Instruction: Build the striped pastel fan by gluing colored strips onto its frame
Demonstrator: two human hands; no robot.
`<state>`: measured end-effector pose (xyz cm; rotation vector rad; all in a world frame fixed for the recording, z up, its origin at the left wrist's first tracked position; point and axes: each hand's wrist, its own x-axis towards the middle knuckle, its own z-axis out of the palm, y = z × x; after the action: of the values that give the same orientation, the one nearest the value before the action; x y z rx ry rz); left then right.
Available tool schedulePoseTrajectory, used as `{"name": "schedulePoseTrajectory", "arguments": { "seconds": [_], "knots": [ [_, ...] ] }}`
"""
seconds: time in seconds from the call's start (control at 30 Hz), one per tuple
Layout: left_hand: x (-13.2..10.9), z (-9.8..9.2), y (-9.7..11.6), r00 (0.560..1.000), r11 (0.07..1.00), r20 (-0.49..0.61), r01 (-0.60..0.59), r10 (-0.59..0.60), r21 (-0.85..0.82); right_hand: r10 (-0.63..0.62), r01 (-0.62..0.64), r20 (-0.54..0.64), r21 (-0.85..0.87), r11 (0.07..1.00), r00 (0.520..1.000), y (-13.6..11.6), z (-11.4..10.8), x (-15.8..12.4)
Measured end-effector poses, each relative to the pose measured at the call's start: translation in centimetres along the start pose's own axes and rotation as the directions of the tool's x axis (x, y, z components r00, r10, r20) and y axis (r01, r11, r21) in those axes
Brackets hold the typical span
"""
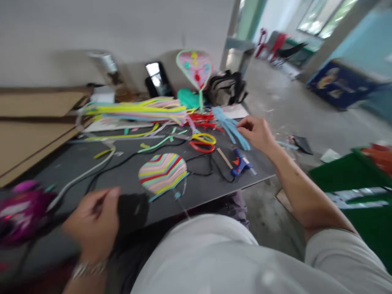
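Light-blue strips [230, 127] lie toward the right end of the tabletop [211, 188]; the right hand [251, 130] has fingertips nearly together at their three-o'clock edge, grip unclear. At five o'clock, a glue gun [241, 163] sits near the front edge. At eight: scissors [194, 141], a striped heart [163, 173], open surface, then the left hand [94, 222], loosely curled, blurred, any hold unclear.

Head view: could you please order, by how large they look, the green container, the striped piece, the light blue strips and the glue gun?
Largest to smallest:
1. Green container
2. Striped piece
3. Light blue strips
4. Glue gun
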<state>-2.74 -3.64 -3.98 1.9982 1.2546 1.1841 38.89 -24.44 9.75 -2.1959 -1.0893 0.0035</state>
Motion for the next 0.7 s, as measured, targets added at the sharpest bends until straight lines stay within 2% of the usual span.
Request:
{"name": "schedulePoseTrajectory", "arguments": {
  "seconds": [0.07, 0.17, 0.23, 0.3, 0.4, 0.6, 0.7],
  "knots": [
    [-0.5, -0.5, 1.7, 0.999, 0.999, 0.013, -0.040, 0.041, -0.025, -0.213, 0.213, 0.035, -0.017, 0.977, 0.976, -3.5, 3.3, -2.8],
    [-1.7, -1.1, 2.9, 0.995, 0.995, 0.018, -0.094, 0.095, -0.027, -0.506, 0.505, 0.103, 0.043, 0.862, 0.856, -7.3, 7.6, -6.6],
    [-2.8, -1.5, 3.1, 0.992, 0.993, 0.049, -0.114, 0.115, -0.029, -0.596, 0.596, 0.132, 0.047, 0.802, 0.792, -8.4, 9.9, -8.5],
    [-3.9, -1.9, 3.1, 0.988, 0.993, 0.100, -0.115, 0.116, -0.021, -0.628, 0.633, 0.167, 0.032, 0.774, 0.760, -8.5, 11.7, -9.8],
    [-4.8, -2.0, 3.3, 0.977, 0.990, 0.163, -0.138, 0.141, -0.031, -0.646, 0.656, 0.192, 0.018, 0.755, 0.738, -7.8, 13.3, -11.0],
    [-4.7, -1.0, 4.1, 0.939, 0.978, 0.282, -0.210, 0.198, 0.016, -0.691, 0.699, 0.163, 0.008, 0.715, 0.704, -7.2, 14.3, -11.9],
    [-4.7, -0.5, 4.3, 0.927, 0.975, 0.324, -0.215, 0.187, 0.053, -0.688, 0.693, 0.139, 0.018, 0.721, 0.712, -7.1, 14.6, -11.9]
  ]
}}
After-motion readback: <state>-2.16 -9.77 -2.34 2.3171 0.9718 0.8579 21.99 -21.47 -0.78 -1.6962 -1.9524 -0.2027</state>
